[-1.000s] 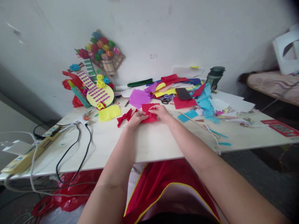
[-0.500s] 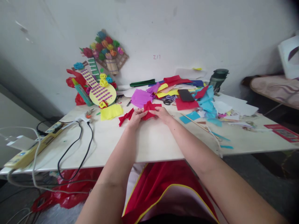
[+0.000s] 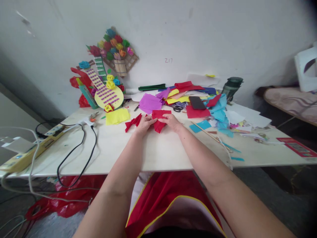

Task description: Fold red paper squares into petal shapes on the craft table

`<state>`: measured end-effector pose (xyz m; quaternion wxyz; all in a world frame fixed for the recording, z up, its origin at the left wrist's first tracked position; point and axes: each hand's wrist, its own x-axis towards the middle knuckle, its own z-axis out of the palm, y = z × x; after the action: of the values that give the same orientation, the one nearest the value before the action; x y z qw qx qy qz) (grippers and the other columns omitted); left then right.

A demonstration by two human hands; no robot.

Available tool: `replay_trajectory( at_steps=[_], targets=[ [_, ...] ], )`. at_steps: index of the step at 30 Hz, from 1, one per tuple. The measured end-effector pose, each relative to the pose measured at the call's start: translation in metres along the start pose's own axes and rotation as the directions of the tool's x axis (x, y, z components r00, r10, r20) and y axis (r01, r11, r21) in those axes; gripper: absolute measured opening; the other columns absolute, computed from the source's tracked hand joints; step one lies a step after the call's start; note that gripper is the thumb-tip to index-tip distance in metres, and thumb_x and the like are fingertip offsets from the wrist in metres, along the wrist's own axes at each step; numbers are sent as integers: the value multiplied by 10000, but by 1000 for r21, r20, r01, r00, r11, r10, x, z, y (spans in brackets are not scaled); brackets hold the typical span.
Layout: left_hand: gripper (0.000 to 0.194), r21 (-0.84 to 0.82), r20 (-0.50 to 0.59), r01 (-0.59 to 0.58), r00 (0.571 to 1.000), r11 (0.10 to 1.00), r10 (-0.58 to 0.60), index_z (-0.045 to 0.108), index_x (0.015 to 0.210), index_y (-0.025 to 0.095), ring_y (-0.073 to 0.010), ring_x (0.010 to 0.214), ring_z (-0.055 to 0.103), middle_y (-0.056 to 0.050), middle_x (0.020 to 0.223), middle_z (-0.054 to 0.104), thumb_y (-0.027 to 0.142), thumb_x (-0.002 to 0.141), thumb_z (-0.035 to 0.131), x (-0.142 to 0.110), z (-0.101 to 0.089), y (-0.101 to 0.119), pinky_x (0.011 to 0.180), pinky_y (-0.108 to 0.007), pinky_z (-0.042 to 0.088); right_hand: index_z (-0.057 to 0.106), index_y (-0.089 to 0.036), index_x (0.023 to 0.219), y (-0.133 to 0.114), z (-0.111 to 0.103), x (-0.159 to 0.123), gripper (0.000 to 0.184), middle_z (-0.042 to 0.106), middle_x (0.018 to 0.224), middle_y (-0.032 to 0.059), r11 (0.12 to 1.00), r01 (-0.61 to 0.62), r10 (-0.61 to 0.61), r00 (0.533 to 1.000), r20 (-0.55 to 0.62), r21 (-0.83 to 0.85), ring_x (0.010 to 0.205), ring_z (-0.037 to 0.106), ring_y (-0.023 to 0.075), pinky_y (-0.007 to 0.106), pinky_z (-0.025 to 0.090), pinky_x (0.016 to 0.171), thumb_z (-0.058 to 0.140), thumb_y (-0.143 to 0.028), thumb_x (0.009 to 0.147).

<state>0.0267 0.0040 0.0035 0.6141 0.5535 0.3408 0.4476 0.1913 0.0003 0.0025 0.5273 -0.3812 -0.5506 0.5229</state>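
Between my hands, flat against the table, is a creased piece of red crepe paper (image 3: 158,125). My left hand (image 3: 145,125) pinches its left edge with thumb and fingers. At the upper right side, my right hand (image 3: 171,121) has its fingers and thumb closed on the same paper. Left of my left hand lies another twisted, folded red paper strip (image 3: 133,123). A yellow paper sheet (image 3: 117,116) is farther left, and a purple paper sheet (image 3: 150,103) lies just behind my hands. Black scissors (image 3: 177,108) rest behind my right hand.
A paper guitar (image 3: 109,97) and a glue bottle (image 3: 86,96) stand at the back left. Cables and a power strip (image 3: 32,148) occupy the left end. A phone (image 3: 197,102), blue paper (image 3: 219,109), a wooden stick (image 3: 206,132) and a dark bottle (image 3: 232,87) are on the right.
The red paper between my hands has been spread flatter, with its lower part now opened toward me. My hands stay in nearly the same place; the view has shifted slightly.
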Motion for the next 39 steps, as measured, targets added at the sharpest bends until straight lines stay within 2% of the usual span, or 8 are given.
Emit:
replay_trajectory(
  at_steps=[5, 8, 13, 19, 25, 34, 39],
  targets=[
    [291, 20, -51, -70, 996, 997, 70, 581, 682, 150, -89, 516, 523, 13, 619, 598, 390, 626, 736, 2, -3, -2, 501, -216, 395, 667, -153, 854, -1, 3, -2, 361, 691, 771, 22, 991, -80, 78, 997, 15, 104, 684, 612, 140, 260, 465, 648, 738, -383, 585],
    [312, 4, -104, -112, 988, 994, 111, 560, 665, 153, -92, 547, 546, 18, 632, 600, 412, 629, 732, 4, -4, -4, 532, -218, 430, 668, -143, 822, 1, 5, -1, 373, 691, 739, 23, 991, -93, 89, 995, 46, 97, 675, 614, 141, 266, 475, 659, 772, -360, 537],
    [311, -17, -119, -142, 983, 990, 139, 603, 717, 143, -96, 575, 570, -2, 675, 631, 398, 610, 745, 6, -6, -6, 547, -214, 447, 629, -137, 688, 5, 7, 2, 329, 657, 619, -1, 997, -52, 54, 998, -19, 58, 589, 592, 124, 260, 479, 626, 803, -302, 463],
    [332, -29, -134, -101, 986, 994, 96, 661, 785, 123, -105, 552, 580, -30, 688, 669, 345, 566, 774, 7, -7, -6, 536, -218, 449, 608, -143, 710, 1, 4, 1, 279, 642, 574, 11, 997, -75, 76, 996, -42, 22, 472, 576, 131, 253, 459, 469, 744, -331, 557],
    [346, -57, -43, -30, 999, 998, 28, 666, 852, 104, -155, 584, 635, -65, 717, 694, 299, 585, 766, 6, -9, -5, 625, -287, 515, 544, -161, 650, -4, 2, 1, 278, 619, 506, -2, 997, -63, 60, 995, -77, -42, 374, 533, 115, 230, 434, 386, 748, -336, 581],
    [318, 1, 29, 31, 999, 1000, -31, 662, 850, 102, -166, 575, 652, -91, 748, 705, 284, 608, 758, 1, -8, 1, 580, -270, 518, 513, -165, 608, -7, 0, -2, 314, 619, 487, 8, 992, -82, 78, 996, -43, -100, 370, 540, 117, 221, 442, 369, 782, -324, 586],
    [326, 21, -14, 14, 1000, 1000, -13, 661, 802, 112, -137, 515, 625, -61, 707, 699, 309, 576, 788, 2, -9, 0, 532, -239, 495, 532, -161, 623, -6, -4, -3, 339, 616, 495, 3, 993, -83, 84, 996, 8, -79, 377, 542, 112, 223, 450, 391, 786, -380, 574]
  ],
)
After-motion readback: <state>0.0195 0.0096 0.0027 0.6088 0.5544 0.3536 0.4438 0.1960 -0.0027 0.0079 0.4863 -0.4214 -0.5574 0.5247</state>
